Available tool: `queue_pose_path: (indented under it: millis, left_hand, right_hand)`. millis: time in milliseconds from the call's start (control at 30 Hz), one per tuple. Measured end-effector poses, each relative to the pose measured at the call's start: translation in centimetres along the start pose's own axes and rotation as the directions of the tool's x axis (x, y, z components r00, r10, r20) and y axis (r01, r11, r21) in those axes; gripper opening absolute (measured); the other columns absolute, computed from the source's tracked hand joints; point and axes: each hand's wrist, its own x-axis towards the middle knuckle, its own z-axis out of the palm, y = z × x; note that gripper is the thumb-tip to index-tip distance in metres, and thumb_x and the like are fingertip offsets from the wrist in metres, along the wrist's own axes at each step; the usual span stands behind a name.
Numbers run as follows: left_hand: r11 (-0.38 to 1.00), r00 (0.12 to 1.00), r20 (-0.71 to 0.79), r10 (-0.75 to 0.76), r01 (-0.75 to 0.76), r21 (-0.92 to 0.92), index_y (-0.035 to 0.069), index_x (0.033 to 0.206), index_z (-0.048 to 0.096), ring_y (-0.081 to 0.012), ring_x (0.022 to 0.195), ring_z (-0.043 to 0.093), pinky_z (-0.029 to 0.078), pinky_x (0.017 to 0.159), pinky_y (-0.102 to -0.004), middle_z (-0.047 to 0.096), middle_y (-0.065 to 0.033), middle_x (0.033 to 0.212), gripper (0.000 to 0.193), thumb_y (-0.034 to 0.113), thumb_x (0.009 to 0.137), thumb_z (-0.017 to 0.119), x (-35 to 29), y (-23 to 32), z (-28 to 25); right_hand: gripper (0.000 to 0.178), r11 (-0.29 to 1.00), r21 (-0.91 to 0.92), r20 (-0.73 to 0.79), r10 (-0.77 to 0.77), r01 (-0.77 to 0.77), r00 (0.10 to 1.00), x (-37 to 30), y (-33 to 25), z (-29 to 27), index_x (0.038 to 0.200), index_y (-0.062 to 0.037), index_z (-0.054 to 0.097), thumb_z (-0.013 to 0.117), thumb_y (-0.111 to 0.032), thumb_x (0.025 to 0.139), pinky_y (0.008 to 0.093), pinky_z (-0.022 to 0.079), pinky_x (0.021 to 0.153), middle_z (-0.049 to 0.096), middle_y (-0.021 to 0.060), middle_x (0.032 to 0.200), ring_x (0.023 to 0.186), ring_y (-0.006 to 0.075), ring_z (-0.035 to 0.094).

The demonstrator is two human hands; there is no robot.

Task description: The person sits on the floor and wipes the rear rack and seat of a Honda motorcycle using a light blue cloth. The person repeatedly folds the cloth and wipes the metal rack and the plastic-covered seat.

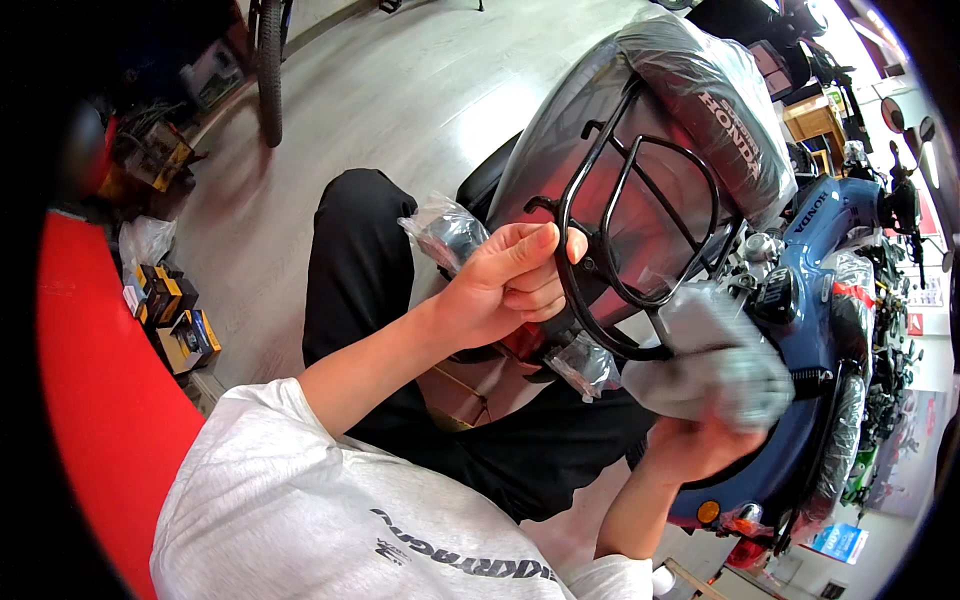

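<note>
A black tubular metal rack (598,147), with hooked tabs along one side, is held up in front of a motorcycle with a plastic-wrapped seat (705,105). My left hand (515,275) is closed on the rack's outer tube, thumb and fingers pinching it near a hooked tab. In my right hand (705,445) is a grey cloth (725,365), smeared by motion, at the rack's lower right end. The cloth hides that end of the rack and most of my right fingers. Whether the rack is fastened to anything cannot be seen.
Clear plastic bags wrap parts (440,232) beside my left hand and below the rack. A blue motorcycle (815,235) stands at right, with more behind it. Small boxes (190,340) sit on the floor at left, near a red surface (100,420). A bicycle wheel (270,75) is at the far left.
</note>
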Motion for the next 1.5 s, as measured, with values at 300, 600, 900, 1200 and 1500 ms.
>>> queue_pose_path:
  millis: [300, 600, 900, 1200, 1500]
  left_hand:
    - [1.0, 1.0, -0.01, 0.022, -0.022, -0.018, 0.007, 0.102, 0.056, -0.0014, 0.049, 0.028, 0.026, 0.046, -0.0202, 0.026, 0.0104, 0.057, 0.036, 0.041, 0.104, 0.048, -0.1, -0.2, -0.1]
    - [0.998, 0.999, 0.012, 0.037, -0.036, -0.044, 0.006, 0.103, 0.056, -0.0016, 0.049, 0.028, 0.026, 0.046, -0.0199, 0.026, 0.0099, 0.057, 0.034, 0.039, 0.104, 0.049, 0.0, -0.3, 0.0]
    - [0.992, 0.999, 0.013, 0.035, -0.033, -0.122, 0.005, 0.108, 0.057, -0.0033, 0.049, 0.028, 0.025, 0.048, -0.0219, 0.031, 0.0078, 0.058, 0.032, 0.035, 0.106, 0.047, -0.3, -0.6, 0.0]
    - [0.586, 0.992, -0.123, -0.032, 0.118, 0.801, -0.002, 0.135, 0.047, -0.0134, 0.097, 0.059, 0.048, 0.081, -0.027, 0.06, -0.0085, 0.111, 0.053, 0.027, 0.094, 0.065, -4.1, -3.5, 4.3]
    - [0.487, 0.993, -0.112, 0.024, 0.086, 0.869, -0.007, 0.113, 0.059, -0.0341, 0.089, 0.066, 0.051, 0.076, -0.0373, 0.065, -0.0258, 0.105, 0.035, 0.018, 0.09, 0.067, -3.4, -5.8, 5.1]
  right_hand:
    - [0.038, 0.895, -0.414, 0.422, 0.024, 0.169, 0.906, 7.0, 6.3, -1.6, 0.111, 0.0035, 0.066, 0.057, 0.004, 0.074, 0.0408, 0.036, 0.108, 0.066, 0.0141, 0.119, 0.121, 0.0326, 0.056]
    - [0.026, 0.916, -0.325, 0.383, -0.101, 0.236, 0.918, 3.8, 4.6, 0.2, 0.096, 0.0042, 0.065, 0.059, -0.016, 0.08, 0.0477, 0.04, 0.101, 0.067, 0.0163, 0.103, 0.111, 0.0355, 0.059]
    - [0.045, 0.908, 0.258, 0.136, 0.305, -0.331, 0.943, -0.1, 0.2, -2.8, 0.119, 0.0041, 0.057, 0.067, -0.016, 0.08, 0.053, 0.041, 0.106, 0.061, 0.0249, 0.122, 0.117, 0.0376, 0.057]
    - [0.069, 0.254, 0.658, 0.217, 0.838, -0.709, 0.501, -1.9, -2.1, -3.8, 0.14, 0.0061, 0.044, 0.048, -0.014, 0.074, 0.0493, 0.036, 0.113, 0.053, 0.024, 0.134, 0.126, 0.0361, 0.051]
    - [0.063, 0.452, 0.398, 0.237, 0.79, -0.798, 0.565, -5.0, -1.3, -2.9, 0.134, 0.0048, 0.041, 0.055, -0.018, 0.077, 0.0397, 0.041, 0.107, 0.055, 0.0217, 0.132, 0.123, 0.031, 0.055]
